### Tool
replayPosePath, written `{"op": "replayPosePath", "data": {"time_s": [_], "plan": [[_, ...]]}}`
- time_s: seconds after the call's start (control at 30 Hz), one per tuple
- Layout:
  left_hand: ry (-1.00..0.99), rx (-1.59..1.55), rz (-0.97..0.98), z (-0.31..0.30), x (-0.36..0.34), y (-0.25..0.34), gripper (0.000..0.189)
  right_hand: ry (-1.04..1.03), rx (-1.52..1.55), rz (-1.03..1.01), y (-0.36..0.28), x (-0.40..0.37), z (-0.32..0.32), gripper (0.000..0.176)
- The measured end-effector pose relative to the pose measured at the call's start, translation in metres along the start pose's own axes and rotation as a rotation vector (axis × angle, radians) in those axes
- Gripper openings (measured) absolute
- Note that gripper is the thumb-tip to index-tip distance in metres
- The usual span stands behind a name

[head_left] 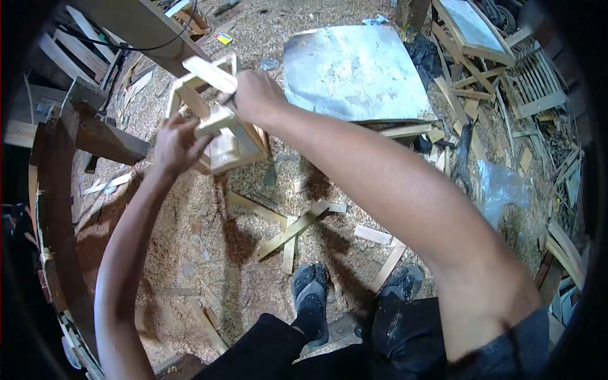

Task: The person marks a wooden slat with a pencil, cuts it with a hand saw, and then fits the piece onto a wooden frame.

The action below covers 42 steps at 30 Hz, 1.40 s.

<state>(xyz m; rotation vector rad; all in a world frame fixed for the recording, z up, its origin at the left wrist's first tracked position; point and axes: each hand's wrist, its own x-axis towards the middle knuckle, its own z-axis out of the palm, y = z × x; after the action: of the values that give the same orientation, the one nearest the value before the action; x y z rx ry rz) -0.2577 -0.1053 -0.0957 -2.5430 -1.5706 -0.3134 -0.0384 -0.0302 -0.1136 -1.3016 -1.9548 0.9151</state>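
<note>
Closest to the lens, the right forearm sweeps up from the bottom-right corner, with dark trousers (405, 342) below it and two dark shoes (310, 294) planted on the sawdust floor (190, 253). Follow that arm up and there's the right hand (256, 95), closed tight over the top corner of a small wooden frame (218, 123). Something dark and thin pokes out beside the thumb, but what it is, I cannot tell. Across comes the left hand (177, 142), fingers curled around a pale slat on the frame's lower left side, thumb pressing in from the front. So both hands have it, and the frame is up in the air, tilted, held out in front of the body above the floor at upper centre-left of the view. It's an open box of light slats, with daylight showing between the bars.

Down on the floor just beyond the shoes, two loose slats (288, 229) lie crossed over each other, with short offcuts scattered near them. Beyond the right hand, a big dull metal sheet (354, 69) lies flat. Off to the right sit a crumpled clear plastic bag (500, 187) and a slatted wooden panel (535, 82) among heaps of scrap sticks. At the left edge, a curved dark timber piece (54, 202) arcs down the view.
</note>
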Motion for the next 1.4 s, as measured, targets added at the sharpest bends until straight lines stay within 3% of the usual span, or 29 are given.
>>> {"op": "replayPosePath", "data": {"time_s": [0.13, 0.2, 0.3, 0.57, 0.7, 0.77, 0.9, 0.93, 1.0, 1.13, 1.4], "plan": [[-0.086, 0.050, 0.028, 0.020, -0.018, -0.007, 0.030, -0.066, -0.144, 0.003, -0.001, -0.007, 0.015, 0.019], [-0.043, -0.002, 0.053, 0.032, -0.027, 0.003, 0.030, -0.118, -0.329, -0.187, -0.004, -0.020, -0.005, 0.017], [-0.113, 0.007, -0.005, 0.027, -0.038, 0.006, 0.033, -0.170, -0.389, -0.296, 0.017, -0.013, -0.027, 0.018], [-0.033, -0.067, -0.027, 0.037, -0.059, 0.020, 0.042, -0.121, -0.503, -0.306, 0.133, -0.032, -0.110, 0.032], [0.238, -0.199, -0.091, 0.050, -0.010, 0.068, 0.033, -0.074, -0.485, -0.263, 0.156, -0.054, -0.132, 0.049], [0.331, -0.282, 0.003, 0.049, 0.040, 0.107, 0.038, 0.097, -0.511, -0.433, 0.171, -0.062, -0.132, 0.050], [0.257, -0.291, 0.103, 0.093, 0.132, 0.150, 0.051, 0.122, -0.519, -0.328, 0.162, -0.081, -0.140, 0.043], [0.255, -0.294, 0.111, 0.110, 0.141, 0.147, 0.051, 0.212, -0.466, -0.384, 0.167, -0.083, -0.138, 0.048], [0.057, -0.397, 0.107, 0.130, 0.160, 0.148, 0.047, 0.205, -0.464, -0.311, 0.165, -0.085, -0.144, 0.049], [0.182, -0.503, 0.110, 0.138, 0.168, 0.165, 0.033, 0.229, -0.430, -0.228, 0.173, -0.093, -0.153, 0.053], [0.150, -0.584, 0.138, 0.138, 0.186, 0.196, 0.038, 0.397, -0.602, -0.193, 0.196, -0.101, -0.156, 0.043]]}}
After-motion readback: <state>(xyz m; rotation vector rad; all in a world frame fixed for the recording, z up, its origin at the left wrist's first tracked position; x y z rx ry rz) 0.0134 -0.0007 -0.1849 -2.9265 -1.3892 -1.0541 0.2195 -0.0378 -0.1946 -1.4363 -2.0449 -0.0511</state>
